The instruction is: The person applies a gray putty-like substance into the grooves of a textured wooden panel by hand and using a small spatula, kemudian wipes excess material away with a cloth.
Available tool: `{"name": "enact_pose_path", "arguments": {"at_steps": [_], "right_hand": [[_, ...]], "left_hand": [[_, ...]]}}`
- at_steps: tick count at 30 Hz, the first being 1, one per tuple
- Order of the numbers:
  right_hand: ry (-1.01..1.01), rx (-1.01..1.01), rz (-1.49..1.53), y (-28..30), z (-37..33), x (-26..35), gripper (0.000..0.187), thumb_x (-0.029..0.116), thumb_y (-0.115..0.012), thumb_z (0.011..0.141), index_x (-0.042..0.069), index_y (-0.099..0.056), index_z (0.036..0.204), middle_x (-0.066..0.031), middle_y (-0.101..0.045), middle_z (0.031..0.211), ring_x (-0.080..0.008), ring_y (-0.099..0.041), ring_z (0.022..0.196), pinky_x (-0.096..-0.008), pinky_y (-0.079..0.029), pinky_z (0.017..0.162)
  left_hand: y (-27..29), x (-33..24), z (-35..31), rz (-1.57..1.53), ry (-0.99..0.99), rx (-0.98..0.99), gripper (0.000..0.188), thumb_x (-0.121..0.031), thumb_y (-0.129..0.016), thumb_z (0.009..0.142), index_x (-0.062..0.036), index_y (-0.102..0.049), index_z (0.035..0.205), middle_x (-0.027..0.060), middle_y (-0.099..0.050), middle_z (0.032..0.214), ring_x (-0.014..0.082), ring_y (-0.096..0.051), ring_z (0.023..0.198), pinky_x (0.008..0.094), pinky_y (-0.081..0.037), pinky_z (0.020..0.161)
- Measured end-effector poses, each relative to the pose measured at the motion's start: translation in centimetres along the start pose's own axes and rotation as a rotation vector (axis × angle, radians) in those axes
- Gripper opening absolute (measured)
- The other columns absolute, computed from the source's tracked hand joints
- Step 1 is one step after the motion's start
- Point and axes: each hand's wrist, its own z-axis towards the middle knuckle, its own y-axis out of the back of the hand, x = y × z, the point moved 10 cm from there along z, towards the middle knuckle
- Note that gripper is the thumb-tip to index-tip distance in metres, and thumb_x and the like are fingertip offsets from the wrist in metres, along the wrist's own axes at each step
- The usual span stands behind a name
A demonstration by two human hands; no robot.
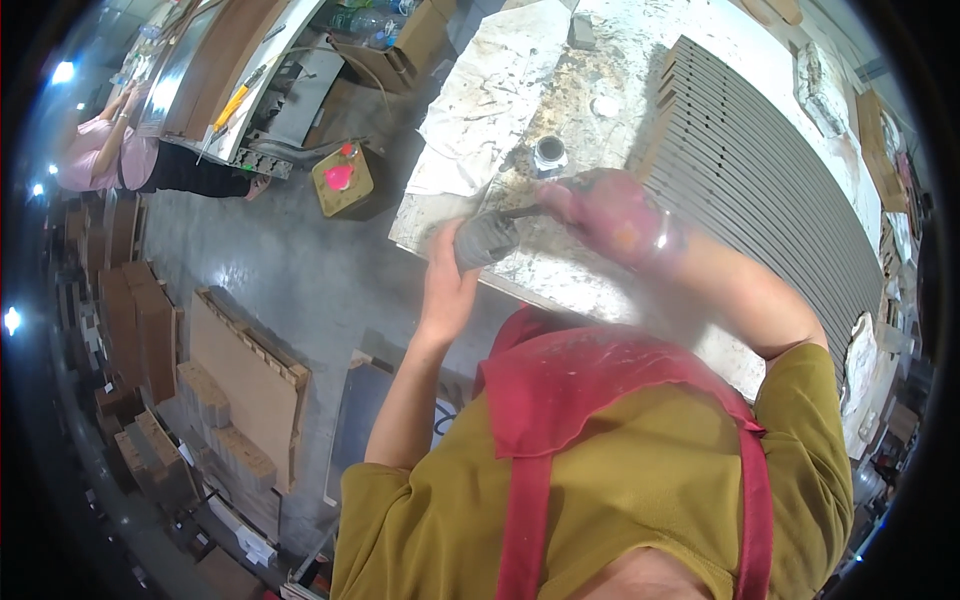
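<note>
My bare left hand [449, 285] is wrapped round a grey, stained cup [487, 240] at the table's near edge. The cup is tilted. In a stained pink glove, my right hand [615, 218] is closed on a thin dark stick [522, 212] whose far end reaches to the cup's mouth. Whether that stick is a brush handle cannot be seen. Just beyond my right hand stands an open round jar [549, 152] with grey contents. Farther back lies a small round white thing [604, 106].
Long grey-brown slats [770, 170] lie side by side on the right of the stained table [470, 120]. A small grey block [581, 32] rests at the far side. Leftward on the floor are a yellow container [343, 195] and stacked boards [245, 380]. A person [110, 155] stands at another bench.
</note>
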Motion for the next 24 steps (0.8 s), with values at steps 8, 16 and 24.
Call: {"name": "enact_pose_path", "arguments": {"at_steps": [8,16,24], "right_hand": [[-0.047,0.073,0.078,-1.0,0.2,-0.5,0.018,0.014,-0.057,0.083,0.011,-0.057,0.100,-0.0136,-0.057,0.061,-0.0367,-0.061,0.060,-0.0469,-0.045,0.053],[-0.132,-0.085,0.286,-0.4,-0.3,-1.7,0.018,0.023,-0.064,0.082,0.010,-0.065,0.094,-0.0171,-0.065,0.074,-0.0372,-0.063,0.074,-0.0458,-0.049,0.067],[-0.172,-0.109,0.442,-2.0,-0.5,-1.4,0.013,0.018,-0.062,0.082,0.011,-0.064,0.093,-0.0144,-0.065,0.075,-0.0359,-0.064,0.074,-0.0445,-0.050,0.067]], "left_hand": [[0.1,-1.1,0.4,-0.010,-0.064,0.031,0.060,0.006,-0.058,0.077,-0.0012,-0.039,0.133,0.0202,-0.047,0.127,0.0371,-0.046,0.120,0.0398,-0.035,0.104],[-0.2,-1.1,0.7,0.033,-0.043,0.022,0.056,0.006,-0.057,0.077,-0.0019,-0.043,0.131,0.0194,-0.048,0.126,0.0367,-0.047,0.120,0.0390,-0.036,0.103],[-0.2,-0.2,-0.2,-0.047,-0.076,-0.035,0.058,0.006,-0.057,0.078,-0.0031,-0.041,0.133,0.0185,-0.047,0.128,0.0351,-0.047,0.121,0.0395,-0.036,0.103]]}}
